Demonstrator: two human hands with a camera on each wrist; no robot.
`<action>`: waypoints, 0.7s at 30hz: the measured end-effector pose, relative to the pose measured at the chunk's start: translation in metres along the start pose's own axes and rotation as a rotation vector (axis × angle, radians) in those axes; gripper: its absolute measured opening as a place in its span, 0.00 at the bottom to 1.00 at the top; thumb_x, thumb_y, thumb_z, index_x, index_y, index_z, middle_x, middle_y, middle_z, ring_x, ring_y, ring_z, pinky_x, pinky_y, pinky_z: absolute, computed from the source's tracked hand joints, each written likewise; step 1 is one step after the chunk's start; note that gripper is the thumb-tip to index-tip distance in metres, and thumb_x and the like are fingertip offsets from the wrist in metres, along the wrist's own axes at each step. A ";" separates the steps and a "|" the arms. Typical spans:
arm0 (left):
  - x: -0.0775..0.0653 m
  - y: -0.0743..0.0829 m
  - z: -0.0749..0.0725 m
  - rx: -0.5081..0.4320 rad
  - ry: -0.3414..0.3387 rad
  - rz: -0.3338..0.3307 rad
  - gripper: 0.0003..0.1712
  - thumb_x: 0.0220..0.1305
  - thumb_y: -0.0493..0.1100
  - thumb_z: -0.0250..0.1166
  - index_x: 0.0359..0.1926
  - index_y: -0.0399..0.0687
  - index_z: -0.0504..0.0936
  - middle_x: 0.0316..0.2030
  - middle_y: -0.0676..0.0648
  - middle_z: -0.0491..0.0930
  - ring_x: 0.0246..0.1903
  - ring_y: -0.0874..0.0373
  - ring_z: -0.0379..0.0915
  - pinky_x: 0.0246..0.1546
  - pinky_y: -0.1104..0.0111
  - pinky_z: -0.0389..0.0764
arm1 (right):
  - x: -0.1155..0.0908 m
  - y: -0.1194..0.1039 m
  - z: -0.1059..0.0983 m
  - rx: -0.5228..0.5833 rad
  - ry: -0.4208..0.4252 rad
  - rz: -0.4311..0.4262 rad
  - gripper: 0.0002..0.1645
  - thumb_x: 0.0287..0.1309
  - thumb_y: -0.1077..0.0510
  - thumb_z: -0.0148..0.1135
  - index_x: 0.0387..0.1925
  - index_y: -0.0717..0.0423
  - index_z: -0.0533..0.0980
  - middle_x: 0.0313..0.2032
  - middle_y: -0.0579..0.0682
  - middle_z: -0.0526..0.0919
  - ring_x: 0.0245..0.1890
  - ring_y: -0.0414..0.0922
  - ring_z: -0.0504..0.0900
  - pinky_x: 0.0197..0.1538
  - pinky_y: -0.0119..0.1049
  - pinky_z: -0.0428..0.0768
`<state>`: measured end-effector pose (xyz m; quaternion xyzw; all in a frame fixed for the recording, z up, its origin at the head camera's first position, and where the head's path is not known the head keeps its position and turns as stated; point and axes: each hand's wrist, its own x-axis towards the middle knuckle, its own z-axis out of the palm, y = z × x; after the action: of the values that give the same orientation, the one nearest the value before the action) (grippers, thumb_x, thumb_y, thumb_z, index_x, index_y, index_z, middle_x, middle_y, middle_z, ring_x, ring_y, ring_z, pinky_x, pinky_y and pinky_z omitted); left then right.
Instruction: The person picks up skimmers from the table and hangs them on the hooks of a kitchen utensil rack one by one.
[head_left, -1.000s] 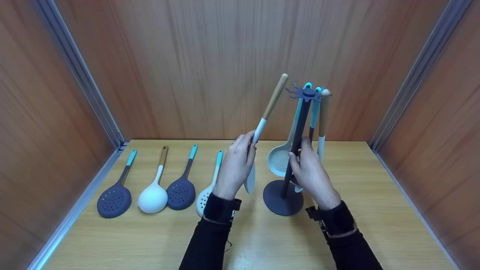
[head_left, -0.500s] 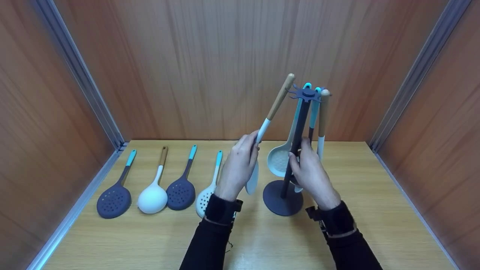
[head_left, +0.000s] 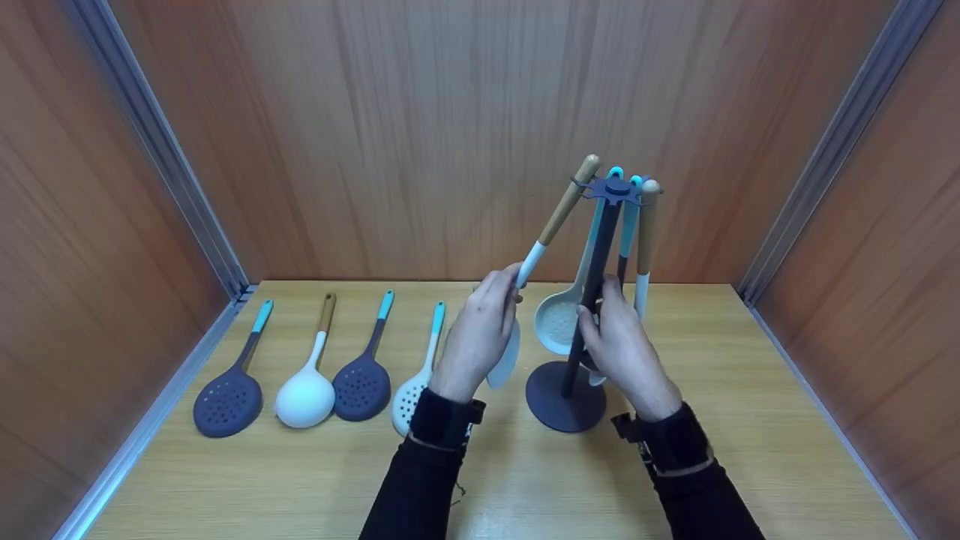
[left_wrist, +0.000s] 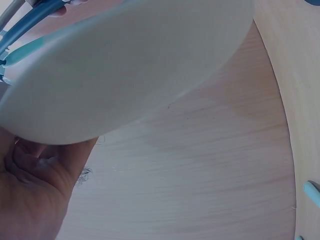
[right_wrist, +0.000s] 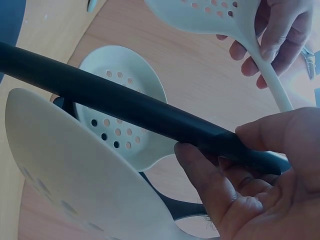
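My left hand (head_left: 476, 334) pinches the white neck of a slotted skimmer (head_left: 564, 214) with a wooden handle. The handle leans right, its upper end right at the hooks on the left of a dark utensil stand (head_left: 598, 259). Its holed white head (right_wrist: 200, 12) hangs below the fingers in the right wrist view. With thumb and fingers, my right hand (head_left: 622, 345) grips the stand's post. On the stand hang a pale skimmer (head_left: 556, 322) with a turquoise handle, a turquoise-handled utensil (head_left: 628, 229) and a wooden-handled one (head_left: 646, 236), their lower parts partly hidden by the right hand.
Left on the table lie a dark skimmer (head_left: 229, 403), a white ladle (head_left: 305, 403), another dark skimmer (head_left: 362, 388) and a white skimmer (head_left: 407, 397) partly behind my left arm. Wooden panels (head_left: 450, 112) enclose the back and sides.
The held skimmer's handle has swung right and dipped slightly, reaching the stand's hooks. My left hand has shifted a little right. The right hand stays on the post.
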<state>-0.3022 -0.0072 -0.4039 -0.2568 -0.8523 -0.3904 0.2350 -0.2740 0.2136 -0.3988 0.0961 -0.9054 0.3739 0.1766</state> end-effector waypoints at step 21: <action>0.003 -0.015 0.009 -0.035 -0.074 -0.078 0.23 0.91 0.43 0.52 0.80 0.53 0.72 0.63 0.47 0.84 0.61 0.54 0.88 0.64 0.56 0.92 | -0.003 -0.002 -0.004 0.028 -0.108 0.018 0.25 0.87 0.61 0.54 0.76 0.62 0.61 0.66 0.68 0.81 0.62 0.63 0.90 0.60 0.63 0.91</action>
<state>-0.3150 -0.0079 -0.4152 -0.2418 -0.8629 -0.4042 0.1834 -0.2691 0.2148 -0.3959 0.1103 -0.9092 0.3823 0.1227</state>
